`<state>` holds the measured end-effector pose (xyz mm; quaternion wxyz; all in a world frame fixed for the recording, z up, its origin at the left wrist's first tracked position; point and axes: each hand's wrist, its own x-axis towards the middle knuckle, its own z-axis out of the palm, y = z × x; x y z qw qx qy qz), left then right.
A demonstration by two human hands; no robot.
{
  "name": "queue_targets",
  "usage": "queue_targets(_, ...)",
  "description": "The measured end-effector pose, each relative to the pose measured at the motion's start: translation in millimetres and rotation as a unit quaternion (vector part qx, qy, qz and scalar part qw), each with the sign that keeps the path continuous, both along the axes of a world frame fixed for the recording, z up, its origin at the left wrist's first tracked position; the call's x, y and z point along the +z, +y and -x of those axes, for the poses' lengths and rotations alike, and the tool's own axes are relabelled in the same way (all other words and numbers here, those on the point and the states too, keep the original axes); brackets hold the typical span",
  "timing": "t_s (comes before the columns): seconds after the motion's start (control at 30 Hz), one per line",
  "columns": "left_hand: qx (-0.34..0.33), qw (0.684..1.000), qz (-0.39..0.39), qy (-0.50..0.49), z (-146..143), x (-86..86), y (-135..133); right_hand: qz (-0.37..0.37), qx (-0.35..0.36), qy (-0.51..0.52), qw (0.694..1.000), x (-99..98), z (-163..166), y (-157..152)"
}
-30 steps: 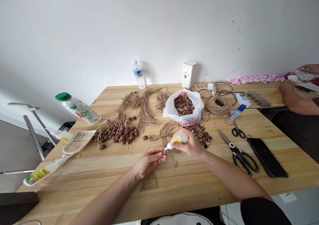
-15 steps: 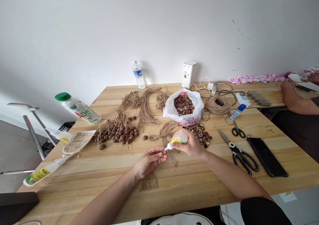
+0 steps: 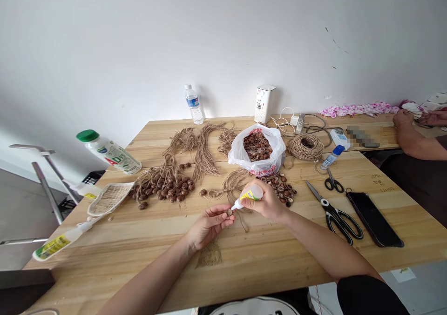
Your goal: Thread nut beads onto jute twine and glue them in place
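Note:
My left hand pinches a small half nutshell between thumb and fingers, its hollow side up. My right hand is wrapped round a white glue bottle with a yellow label. The bottle is tilted down to the left, its nozzle at the shell's rim; whether glue flows cannot be seen. Just behind my hands lies a braided twine cord with a brown nut at its end. Loose half shells are heaped right of the bottle.
Behind stands a plastic bag of shells, with a twine coil beside it. Nuts tied to twine lie left. Scissors and a phone lie right. Another glue bottle rests at the left edge. A co-worker's hands are far right.
My hands have barely moved; the bottle's nozzle still points at the shell. At the far right, the co-worker's farther hand has shifted left, toward the pink and white material.

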<state>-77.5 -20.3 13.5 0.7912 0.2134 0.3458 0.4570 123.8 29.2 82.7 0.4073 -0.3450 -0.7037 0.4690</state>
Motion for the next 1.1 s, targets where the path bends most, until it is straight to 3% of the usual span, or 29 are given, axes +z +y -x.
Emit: queue_targets(1.1, 0.017, 1.000, -0.008, -0.007, 2.3, -1.1, -0.9, 0.008, 0.014, 0.015, 1.000, 1.8, 0.7, -0.8)
